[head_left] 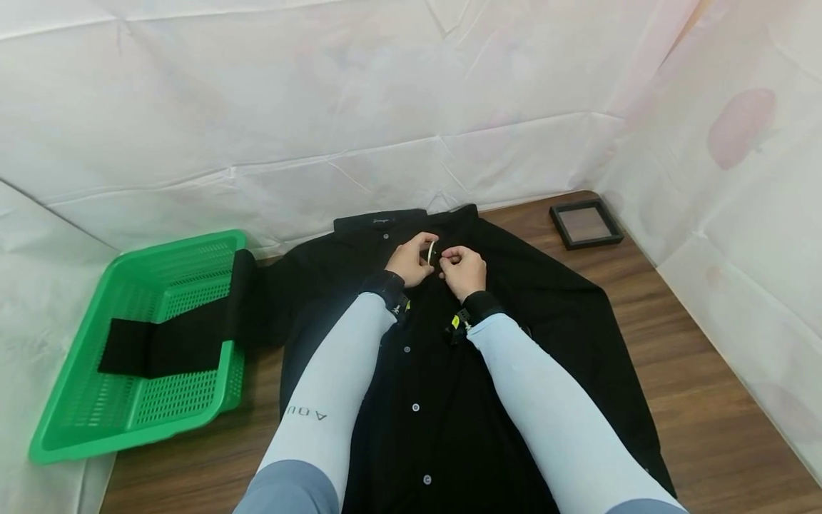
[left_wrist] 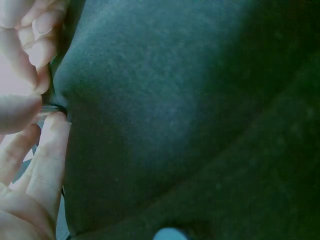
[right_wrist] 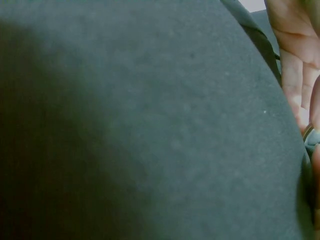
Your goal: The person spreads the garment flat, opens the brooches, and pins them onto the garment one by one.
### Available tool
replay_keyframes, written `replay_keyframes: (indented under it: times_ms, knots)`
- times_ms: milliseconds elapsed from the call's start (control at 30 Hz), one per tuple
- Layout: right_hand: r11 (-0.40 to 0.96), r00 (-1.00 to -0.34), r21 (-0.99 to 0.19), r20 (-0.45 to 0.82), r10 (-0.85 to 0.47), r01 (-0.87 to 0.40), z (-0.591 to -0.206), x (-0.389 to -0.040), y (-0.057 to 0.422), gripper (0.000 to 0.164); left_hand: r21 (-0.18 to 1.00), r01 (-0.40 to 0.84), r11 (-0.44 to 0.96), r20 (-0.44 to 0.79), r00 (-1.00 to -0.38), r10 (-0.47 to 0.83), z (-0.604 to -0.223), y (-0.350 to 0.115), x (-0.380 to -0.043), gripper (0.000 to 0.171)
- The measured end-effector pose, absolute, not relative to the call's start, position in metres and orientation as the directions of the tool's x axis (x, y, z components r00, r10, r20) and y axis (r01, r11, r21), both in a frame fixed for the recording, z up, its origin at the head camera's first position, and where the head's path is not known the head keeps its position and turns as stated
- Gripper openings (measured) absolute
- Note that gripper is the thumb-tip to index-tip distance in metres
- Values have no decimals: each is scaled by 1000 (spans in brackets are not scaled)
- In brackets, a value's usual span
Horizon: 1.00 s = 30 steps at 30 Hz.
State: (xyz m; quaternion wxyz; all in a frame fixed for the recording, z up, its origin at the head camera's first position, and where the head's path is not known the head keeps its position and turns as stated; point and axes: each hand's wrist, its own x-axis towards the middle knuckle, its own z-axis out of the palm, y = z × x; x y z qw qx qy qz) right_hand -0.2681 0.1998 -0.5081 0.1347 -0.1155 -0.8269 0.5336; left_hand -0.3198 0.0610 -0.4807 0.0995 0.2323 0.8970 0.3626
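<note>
A black button-up shirt lies spread out, collar away from me. Over its upper chest my left hand holds a thin round badge-like disc on edge between thumb and fingers, its pale rim showing. My right hand faces it from the right, fingers curled, thumb and fingertips pinching close at the disc's side. In the left wrist view, fingers meet at the disc's metallic edge, beside dark cloth. The right wrist view catches part of the disc at its right border; cloth fills the rest.
To the left stands a green plastic basket, with one black sleeve draped over its rim and inside. A small dark-framed square box lies at the back right of the wooden table. White sheeting hangs behind and at both sides.
</note>
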Motion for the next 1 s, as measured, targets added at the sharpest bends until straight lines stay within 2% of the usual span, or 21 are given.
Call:
replay_keyframes:
  times_ms: [300,667,1000]
  knots:
    - [486,-951,-873,113,287,43,-512,-268,202,14,696,355,624,-1,-869,495,-486,63,-322,59]
    - [466,-955,-883,86,285,60,-513,-266,202,20,695,317,646,-36,-881,471,-474,64,-314,58]
    - [490,-959,-871,112,259,30,-514,-269,202,22,729,317,607,-3,-885,466,-478,60,-319,60]
